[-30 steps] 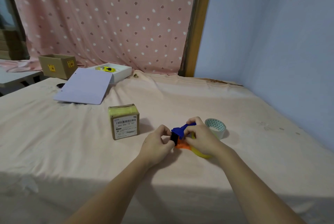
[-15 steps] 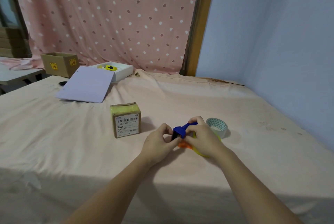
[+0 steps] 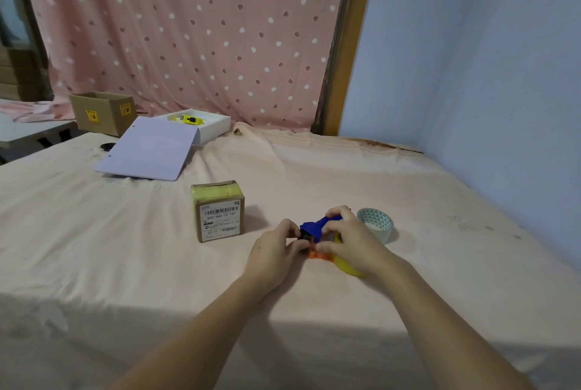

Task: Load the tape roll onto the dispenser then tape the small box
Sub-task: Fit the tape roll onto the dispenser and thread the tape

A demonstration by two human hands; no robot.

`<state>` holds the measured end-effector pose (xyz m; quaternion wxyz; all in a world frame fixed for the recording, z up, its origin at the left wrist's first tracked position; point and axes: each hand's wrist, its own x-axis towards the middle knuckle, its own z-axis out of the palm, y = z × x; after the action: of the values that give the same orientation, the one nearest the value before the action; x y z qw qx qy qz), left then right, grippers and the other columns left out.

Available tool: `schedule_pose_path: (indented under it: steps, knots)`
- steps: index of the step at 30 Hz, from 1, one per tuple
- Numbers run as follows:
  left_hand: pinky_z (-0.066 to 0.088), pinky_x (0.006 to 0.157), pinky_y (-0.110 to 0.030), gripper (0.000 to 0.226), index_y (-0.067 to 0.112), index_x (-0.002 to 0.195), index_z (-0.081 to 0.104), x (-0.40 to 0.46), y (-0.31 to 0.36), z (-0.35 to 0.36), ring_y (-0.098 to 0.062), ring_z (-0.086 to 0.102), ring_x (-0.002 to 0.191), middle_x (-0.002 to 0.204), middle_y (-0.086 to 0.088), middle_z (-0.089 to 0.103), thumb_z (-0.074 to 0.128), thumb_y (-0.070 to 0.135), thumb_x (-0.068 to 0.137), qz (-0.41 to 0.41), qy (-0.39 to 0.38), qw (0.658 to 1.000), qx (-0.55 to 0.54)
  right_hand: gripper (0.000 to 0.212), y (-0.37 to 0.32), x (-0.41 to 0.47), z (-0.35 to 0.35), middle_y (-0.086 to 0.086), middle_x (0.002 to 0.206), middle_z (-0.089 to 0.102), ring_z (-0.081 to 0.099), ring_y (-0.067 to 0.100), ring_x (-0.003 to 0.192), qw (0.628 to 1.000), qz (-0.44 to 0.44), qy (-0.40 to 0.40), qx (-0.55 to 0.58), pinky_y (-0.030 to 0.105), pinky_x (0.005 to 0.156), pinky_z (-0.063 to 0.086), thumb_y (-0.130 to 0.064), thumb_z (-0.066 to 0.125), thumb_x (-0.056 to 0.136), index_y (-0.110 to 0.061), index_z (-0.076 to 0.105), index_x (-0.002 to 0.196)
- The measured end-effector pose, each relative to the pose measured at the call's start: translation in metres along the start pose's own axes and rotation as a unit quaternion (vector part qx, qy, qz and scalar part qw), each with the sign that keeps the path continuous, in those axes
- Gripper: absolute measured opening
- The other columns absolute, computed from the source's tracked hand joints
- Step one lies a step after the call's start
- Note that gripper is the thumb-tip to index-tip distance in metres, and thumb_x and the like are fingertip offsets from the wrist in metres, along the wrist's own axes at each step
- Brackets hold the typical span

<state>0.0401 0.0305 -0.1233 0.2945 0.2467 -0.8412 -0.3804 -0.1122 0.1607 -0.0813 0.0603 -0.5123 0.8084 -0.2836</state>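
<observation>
A blue and orange tape dispenser (image 3: 314,227) rests on the cloth in the middle of the table, held between both hands. My left hand (image 3: 276,248) pinches its left end. My right hand (image 3: 352,240) covers its right side, where a yellow tape roll (image 3: 349,268) shows under the palm. A second, clear tape roll (image 3: 375,223) with a patterned core lies just right of my right hand. The small brown box (image 3: 219,212), with a barcode label and yellowish tape on top, stands to the left of the hands.
A white sheet (image 3: 147,149) leans on a white tray (image 3: 213,127) holding a yellow item at the back left. An open cardboard box (image 3: 102,111) stands behind them. A blue wall borders the table on the right, and a dotted pink curtain hangs behind it.
Both hands stay on the dispenser; the fingers have shifted slightly around its blue part. The box and the clear roll have not moved.
</observation>
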Motion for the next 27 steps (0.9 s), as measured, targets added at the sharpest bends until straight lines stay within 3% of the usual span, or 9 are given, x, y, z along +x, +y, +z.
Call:
schedule_pose_path:
  steps: [2, 3, 7, 12, 16, 18, 21, 27]
  knots:
    - [0.051, 0.082, -0.041, 0.014, 0.024, 0.094, 0.056, 0.001, -0.001, 0.0, -0.022, 0.068, 0.092, 0.1, 0.008, 0.079, 0.066, 0.034, 0.091, -0.003, 0.001, 1.0, -0.006, 0.022, -0.001, -0.001, -0.005, -0.005, 0.133, 0.041, 0.053, 0.015, 0.108, 0.999, 0.006, -0.02, 0.03, 0.012, 0.073, 0.055, -0.017, 0.086, 0.08, -0.011, 0.074, 0.097]
    - [0.051, 0.083, -0.041, 0.013, 0.024, 0.093, 0.056, 0.001, -0.002, 0.0, -0.021, 0.069, 0.092, 0.098, 0.009, 0.079, 0.066, 0.033, 0.092, -0.004, 0.001, 1.0, -0.009, 0.026, -0.002, -0.001, -0.006, -0.006, 0.133, 0.041, 0.053, 0.015, 0.109, 0.999, 0.006, -0.028, 0.024, 0.011, 0.072, 0.053, -0.016, 0.088, 0.077, -0.011, 0.075, 0.098]
    - [0.052, 0.085, -0.045, 0.011, 0.025, 0.091, 0.055, 0.003, -0.002, 0.001, -0.022, 0.068, 0.089, 0.09, 0.008, 0.079, 0.064, 0.031, 0.092, -0.014, -0.001, 1.0, -0.011, 0.026, -0.001, -0.001, -0.008, -0.005, 0.137, 0.043, 0.049, 0.012, 0.115, 0.998, -0.013, -0.03, -0.057, 0.017, 0.094, 0.037, -0.02, 0.084, 0.079, -0.015, 0.076, 0.102]
    - [0.052, 0.082, -0.048, 0.012, 0.026, 0.09, 0.056, 0.002, 0.0, 0.001, -0.026, 0.068, 0.086, 0.087, 0.003, 0.078, 0.064, 0.034, 0.093, -0.011, 0.007, 1.0, -0.005, 0.018, -0.002, -0.003, -0.004, -0.005, 0.139, 0.043, 0.054, 0.017, 0.119, 0.997, -0.012, -0.021, -0.072, 0.03, 0.102, 0.044, -0.025, 0.081, 0.079, -0.02, 0.077, 0.095]
    - [0.053, 0.08, -0.048, 0.023, 0.026, 0.089, 0.055, 0.0, 0.0, -0.001, -0.026, 0.069, 0.087, 0.087, 0.004, 0.078, 0.058, 0.048, 0.091, 0.001, 0.007, 1.0, -0.002, 0.026, -0.006, -0.004, 0.004, -0.017, 0.128, 0.039, 0.052, 0.012, 0.11, 0.996, 0.008, 0.006, -0.093, 0.036, 0.093, 0.048, -0.055, 0.077, 0.069, -0.03, 0.072, 0.076]
    - [0.053, 0.078, -0.048, 0.028, 0.026, 0.088, 0.053, -0.001, 0.0, 0.0, -0.029, 0.066, 0.084, 0.086, -0.001, 0.076, 0.055, 0.054, 0.09, 0.001, 0.002, 1.0, 0.011, 0.022, -0.006, -0.002, 0.006, -0.017, 0.125, 0.039, 0.053, 0.014, 0.106, 0.995, 0.006, 0.022, -0.097, 0.039, 0.092, 0.05, -0.048, 0.077, 0.076, -0.03, 0.067, 0.07]
    - [0.052, 0.076, -0.046, 0.023, 0.027, 0.086, 0.051, -0.001, 0.002, 0.001, -0.034, 0.063, 0.083, 0.085, -0.008, 0.073, 0.06, 0.046, 0.095, -0.004, 0.005, 1.0, 0.018, 0.023, -0.005, 0.0, 0.008, -0.017, 0.123, 0.04, 0.055, 0.016, 0.105, 0.995, -0.001, 0.031, -0.099, 0.041, 0.09, 0.051, -0.04, 0.076, 0.082, -0.034, 0.06, 0.066]
    - [0.052, 0.077, -0.047, 0.021, 0.02, 0.09, 0.054, 0.0, 0.004, 0.001, -0.036, 0.062, 0.084, 0.087, -0.012, 0.072, 0.06, 0.04, 0.096, -0.007, 0.006, 1.0, 0.028, 0.017, -0.004, 0.001, 0.013, -0.013, 0.127, 0.044, 0.056, 0.018, 0.097, 0.989, -0.013, 0.054, -0.136, 0.042, 0.083, 0.053, -0.036, 0.074, 0.083, -0.024, 0.064, 0.075]
